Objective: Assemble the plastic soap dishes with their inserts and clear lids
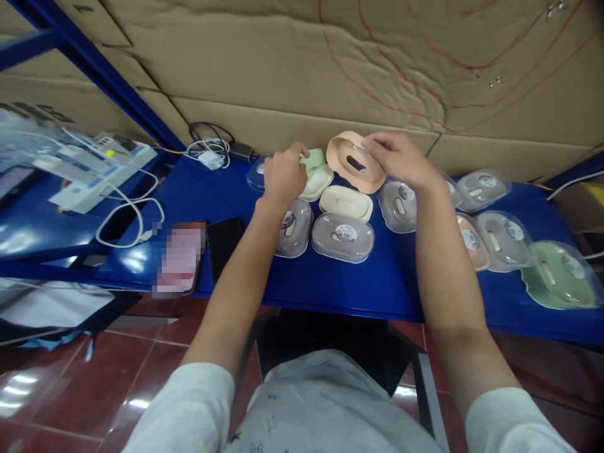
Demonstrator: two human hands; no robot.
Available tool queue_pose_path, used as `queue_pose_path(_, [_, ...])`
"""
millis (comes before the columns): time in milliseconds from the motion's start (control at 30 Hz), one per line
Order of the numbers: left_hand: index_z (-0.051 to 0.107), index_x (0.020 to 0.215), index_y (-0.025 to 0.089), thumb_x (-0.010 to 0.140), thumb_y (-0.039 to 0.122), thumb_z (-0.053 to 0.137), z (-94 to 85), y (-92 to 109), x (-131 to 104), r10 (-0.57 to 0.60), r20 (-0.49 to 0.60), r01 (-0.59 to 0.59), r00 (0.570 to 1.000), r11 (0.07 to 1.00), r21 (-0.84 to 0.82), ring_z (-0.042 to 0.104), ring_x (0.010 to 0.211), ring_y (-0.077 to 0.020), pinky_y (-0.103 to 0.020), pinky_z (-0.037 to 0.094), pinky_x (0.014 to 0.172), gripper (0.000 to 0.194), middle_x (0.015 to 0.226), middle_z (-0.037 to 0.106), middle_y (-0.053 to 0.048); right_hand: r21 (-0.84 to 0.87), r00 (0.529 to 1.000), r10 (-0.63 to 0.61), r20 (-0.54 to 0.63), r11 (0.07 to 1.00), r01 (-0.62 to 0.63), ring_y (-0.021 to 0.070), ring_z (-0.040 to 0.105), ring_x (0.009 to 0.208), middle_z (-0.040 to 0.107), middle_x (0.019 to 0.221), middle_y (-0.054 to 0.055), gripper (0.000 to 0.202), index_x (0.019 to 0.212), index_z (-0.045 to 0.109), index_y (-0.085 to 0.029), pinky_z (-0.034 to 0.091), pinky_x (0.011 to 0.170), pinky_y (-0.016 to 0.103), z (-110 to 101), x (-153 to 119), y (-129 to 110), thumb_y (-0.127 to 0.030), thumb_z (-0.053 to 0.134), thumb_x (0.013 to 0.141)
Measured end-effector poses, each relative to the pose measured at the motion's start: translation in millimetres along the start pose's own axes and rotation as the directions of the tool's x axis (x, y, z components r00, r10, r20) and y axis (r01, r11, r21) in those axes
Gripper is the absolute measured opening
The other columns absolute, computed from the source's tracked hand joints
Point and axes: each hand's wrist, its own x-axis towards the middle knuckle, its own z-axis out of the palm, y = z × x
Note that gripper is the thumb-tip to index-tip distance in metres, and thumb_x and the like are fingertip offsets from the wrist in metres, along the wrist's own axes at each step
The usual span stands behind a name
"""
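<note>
The peach oval shell [348,147], with a dark slot through its middle, is just above centre frame, raised at a tilt over the blue tabletop [349,292]. Your right hand [395,154] pinches its upper right edge, thumb and fingers closed on the rim. Your left hand [285,175] is left of it, fingers half curled, fingertips at a small green piece [315,157]; can't tell if you grip it or only touch it. Below that sits a pale cream-green shell [318,182], partly behind your hand; a cream oval shell [346,202] lies just under the peach one. Nearer you, at mid-frame, is a grey oval case [343,237] under a clear cover with a round label, with a similar case [297,229] beside it, partly hidden by your left arm. More clear-covered cases spread along the right side, including a green case [559,277] at far right. Centre left: a phone with a lit, pixelated screen [179,261] and a dark phone [223,244]. Left edge: a white power strip [106,179] with cables. Cardboard [264,63] fills the upper frame.
</note>
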Motion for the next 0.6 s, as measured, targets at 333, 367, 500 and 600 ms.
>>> queue_pose_path(333, [0.073,0.109,0.025,0.096,0.009,0.054,0.8,-6,1,0.012,-0.031,-0.009,0.999,0.996,0.088,0.065,0.124,-0.0297,-0.050,0.046,0.110,0.028,0.127,0.075,-0.008,-0.358,0.998,-0.008,0.061,0.933,0.029,0.0298,0.067,0.112,0.076,0.123,0.012,0.034,0.117,0.078,-0.020,0.049,0.102,0.044,30,8,13,-0.020,0.067,0.085])
queue_pose_path(367, [0.073,0.108,0.024,0.095,0.009,0.055,-0.4,-6,1,0.015,-0.018,-0.014,1.000,0.995,0.100,0.065,0.124,-0.0304,-0.051,0.046,0.110,0.028,0.128,0.074,-0.008,-0.391,0.998,-0.006,0.067,0.920,0.032,0.0307,0.066,0.117,0.075,0.128,0.012,0.040,0.122,0.076,-0.020,0.048,0.104,0.045,32,8,9,-0.020,0.069,0.083])
queue_pose_path(500, [0.072,0.114,0.024,0.096,0.019,0.063,-19.5,2,-13,0.064,0.032,-0.068,0.997,0.986,0.153,0.067,0.119,-0.0348,-0.054,0.049,0.108,0.021,0.124,0.074,-0.012,-0.339,0.976,-0.023,0.215,0.936,0.097,0.0268,0.067,0.113,0.075,0.126,0.009,0.042,0.128,0.074,-0.021,0.049,0.098,0.038,24,0,-21,-0.025,0.071,0.086])
queue_pose_path(600, [0.070,0.122,0.025,0.101,0.035,0.065,-38.8,9,-49,0.081,0.073,-0.090,0.994,0.987,0.130,0.070,0.114,-0.0356,-0.051,0.054,0.102,0.024,0.118,0.074,-0.011,-0.311,0.918,0.031,0.395,0.945,0.102,0.0248,0.070,0.107,0.077,0.120,0.007,0.039,0.128,0.074,-0.023,0.050,0.091,0.035,18,-16,-48,-0.031,0.073,0.090])
